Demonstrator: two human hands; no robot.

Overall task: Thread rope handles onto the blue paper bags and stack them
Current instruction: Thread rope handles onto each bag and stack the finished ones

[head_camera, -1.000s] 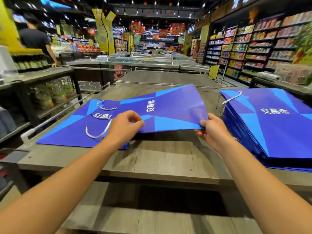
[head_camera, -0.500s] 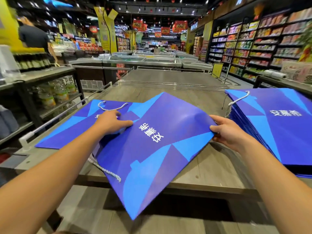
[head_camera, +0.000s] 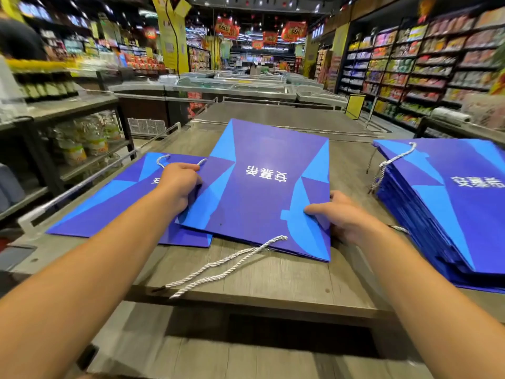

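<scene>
We see two hands, well apart, and both hold the same blue paper bag (head_camera: 262, 187). The left hand (head_camera: 179, 184) grips its left edge with curled fingers, and the right hand (head_camera: 341, 214) pinches its right edge, the thumb on top and the other fingers under the paper. This bag lies flat between the hands on the wooden table (head_camera: 259, 285), with white characters on its face.

From the near edge of the bag, just before the right hand, one white rope handle (head_camera: 224, 265) runs toward us over the table; its two strands end near the table edge.

Under and beyond the left hand lies a second bag (head_camera: 109, 203), flat, partly covered by the first one. One rope loop (head_camera: 164, 160) shows at its far end, just beyond the left hand.

To the outside of the right hand stands one tall stack of bags (head_camera: 448, 209); we cannot count its bags. A rope (head_camera: 388, 165) hangs at its near-left corner.

So we count two single bags and one stack.

Half a second ago the held bag was tilted, with one corner hanging over the table edge toward us. Now it is turned straight and lies further on the table. The second bag and the stack have kept their places.
</scene>
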